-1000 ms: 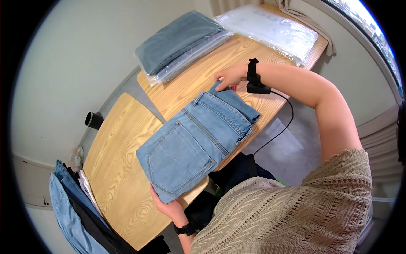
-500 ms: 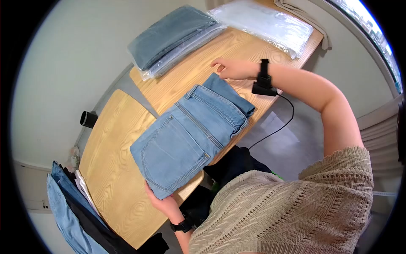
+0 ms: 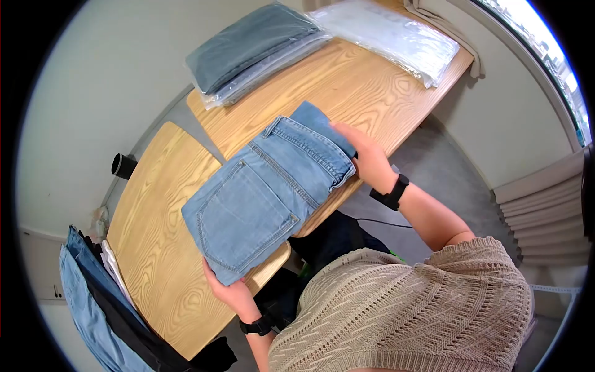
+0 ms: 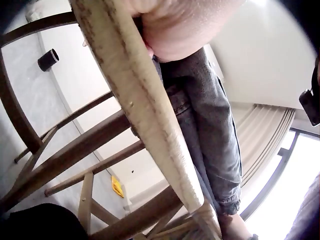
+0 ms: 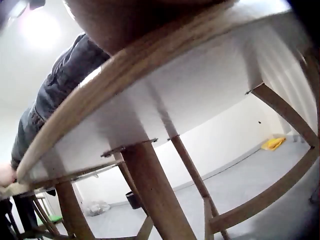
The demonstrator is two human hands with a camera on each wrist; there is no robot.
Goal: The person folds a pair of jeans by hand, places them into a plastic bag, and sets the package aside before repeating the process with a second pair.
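A folded pair of light blue jeans [image 3: 248, 204] lies on the wooden table, back pocket facing up and a folded leg showing past the waistband. At its near left corner, my left hand [image 3: 229, 292] holds the pocket end, with fingers hidden under the denim. My right hand [image 3: 370, 160] grips the right edge by the waistband and folded leg, with part of the fingers out of sight. In the left wrist view the left hand [image 4: 190, 30] is above the table edge beside the jeans [image 4: 212, 125]. The right wrist view shows the jeans [image 5: 65, 75] along the table rim.
Grey-blue trousers [image 3: 254, 46] in clear plastic bags are stacked at the back. Clear plastic bags [image 3: 390, 37] lie to their right. More jeans and dark garments [image 3: 93, 297] hang at the left table edge. A black bin [image 3: 124, 166] stands beyond the table [image 3: 155, 211].
My right hand has let go of the folded leg's far corner, lifted away, and come down to the jeans' right edge. The left hand has stayed at the pocket end.
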